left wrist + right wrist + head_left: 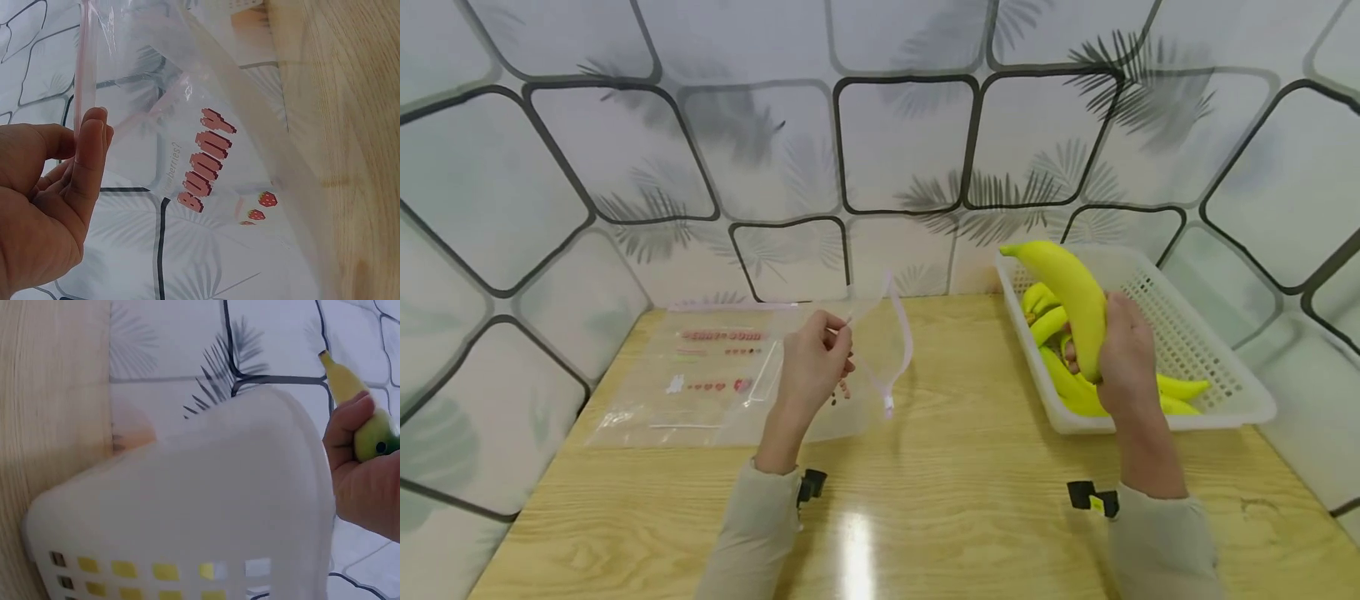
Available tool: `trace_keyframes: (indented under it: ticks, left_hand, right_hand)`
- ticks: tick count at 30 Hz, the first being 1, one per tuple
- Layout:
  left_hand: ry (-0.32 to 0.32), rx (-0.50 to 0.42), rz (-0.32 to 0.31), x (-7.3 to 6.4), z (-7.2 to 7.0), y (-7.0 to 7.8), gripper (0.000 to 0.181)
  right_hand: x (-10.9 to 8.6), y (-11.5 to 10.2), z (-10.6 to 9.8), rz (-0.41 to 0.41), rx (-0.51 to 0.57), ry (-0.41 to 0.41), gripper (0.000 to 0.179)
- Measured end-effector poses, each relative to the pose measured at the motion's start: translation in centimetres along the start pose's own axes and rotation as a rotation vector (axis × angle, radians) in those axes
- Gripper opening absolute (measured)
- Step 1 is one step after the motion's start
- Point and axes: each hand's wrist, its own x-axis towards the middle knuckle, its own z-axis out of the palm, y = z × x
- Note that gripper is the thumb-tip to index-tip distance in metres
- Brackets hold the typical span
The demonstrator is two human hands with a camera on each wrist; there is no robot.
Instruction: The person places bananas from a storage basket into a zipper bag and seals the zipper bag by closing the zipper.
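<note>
My left hand (814, 360) pinches the lilac zip edge of a clear zip bag (250, 150), whose mouth gapes toward the right. Red "BUNNY" lettering and small strawberries are printed on the bag in the left wrist view. A yellow banana (1067, 292) is gripped in my right hand (1127, 354), raised above the left side of a white plastic basket (1195, 342). In the right wrist view the thumb lies over the banana (347, 384), which has a green end with a dark spot. More bananas (1067, 383) lie inside the basket.
A second clear bag (700, 367) with red print and a lilac zip lies flat at the left of the wooden table (970, 500). Behind the table stands a wall covering (902, 142) with a black-outlined pattern and grey leaves.
</note>
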Motion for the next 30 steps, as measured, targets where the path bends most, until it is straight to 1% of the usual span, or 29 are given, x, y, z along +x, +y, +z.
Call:
trace_keyframes:
  ticks: [1,3,5,6,7,9,11,14,17,21,25,27,30]
  left_hand:
    - [0.002,0.0,-0.004,0.0,0.0,0.0,0.011]
    - [0.004,0.002,-0.013,0.1,-0.1,0.2,0.011]
    - [0.006,0.002,-0.017,0.1,-0.1,0.3,0.011]
    - [0.005,0.001,-0.018,0.1,-0.1,0.3,0.011]
    - [0.003,-0.002,-0.017,0.1,0.0,0.3,0.01]
    - [0.001,-0.002,-0.01,0.1,0.0,0.4,0.01]
    - [0.002,0.002,-0.002,0.0,0.0,0.4,0.01]
    - [0.016,0.014,0.012,-0.1,-0.1,0.5,0.009]
    - [0.025,0.016,0.015,-0.1,-0.2,0.4,0.008]
    - [0.024,0.005,0.029,0.0,-0.4,0.5,0.008]
    - [0.025,0.0,0.042,0.0,-0.4,0.5,0.008]
    - [0.021,-0.005,0.038,0.0,-0.4,0.5,0.009]
    - [0.011,-0.015,0.032,0.1,-0.4,0.5,0.009]
  right_hand:
    - [0.1,0.1,0.2,0.058,0.017,-0.045,0.032]
    - [0.1,0.3,0.6,0.138,0.003,-0.158,0.029]
    - [-0.1,0.6,0.8,0.176,-0.05,-0.271,0.034]
    - [-0.3,0.8,0.9,0.195,-0.076,-0.315,0.04]
    - [-0.6,1.0,1.1,0.193,-0.097,-0.358,0.043]
    - [-0.9,1.5,1.7,0.213,-0.123,-0.418,0.048]
    - [-1.1,2.0,2.6,0.251,-0.121,-0.454,0.051]
    - [-1.2,3.1,4.0,0.328,-0.081,-0.483,0.055]
    - [-1.1,3.9,5.0,0.388,-0.043,-0.497,0.057]
    - [-1.0,4.7,5.3,0.422,0.022,-0.505,0.055]
    - [-0.7,5.4,5.3,0.444,0.15,-0.544,0.049]
    - [-0.7,5.8,5.5,0.467,0.186,-0.539,0.043]
    - [-0.7,6.3,6.0,0.504,0.182,-0.486,0.037]
